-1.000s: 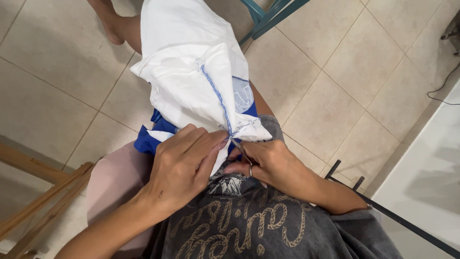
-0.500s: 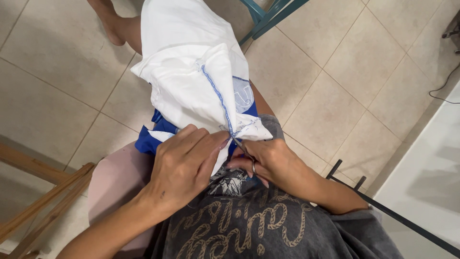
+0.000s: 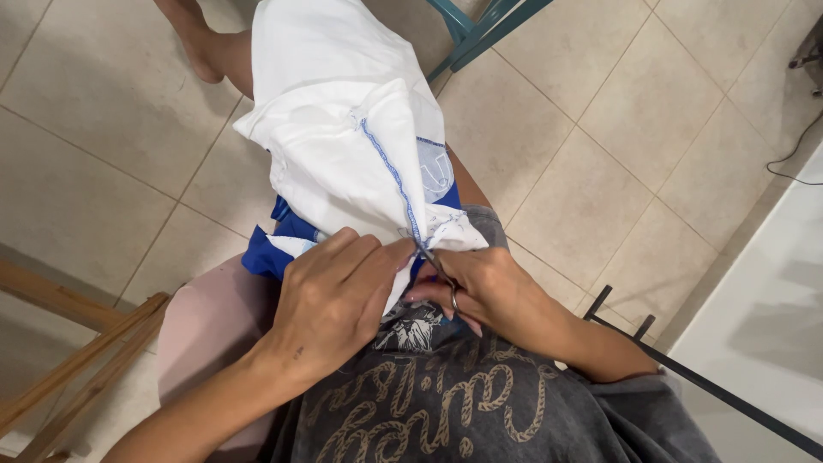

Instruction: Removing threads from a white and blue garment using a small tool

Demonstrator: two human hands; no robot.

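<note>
Garment: a white cloth, soft and rumpled, is lying bunched over the person's lap and knee, with a blue stitched seam running down its fold.
Under layer: a bright blue fabric is showing beneath the white one, just beside the left hand.
Left hand: its grip is closing together on the cloth's lower edge, fingers curled and pinching the fold at the seam's end.
Right hand: its grip is clamping on small metal scissors, a finger through the ring, the thin blades touching the seam.
Seat: a smooth pale pink cushion is sitting under the person.
Floor: square beige tiles, matt, with thin grout lines.
Shirt: grey knit with looping tan script.
</note>
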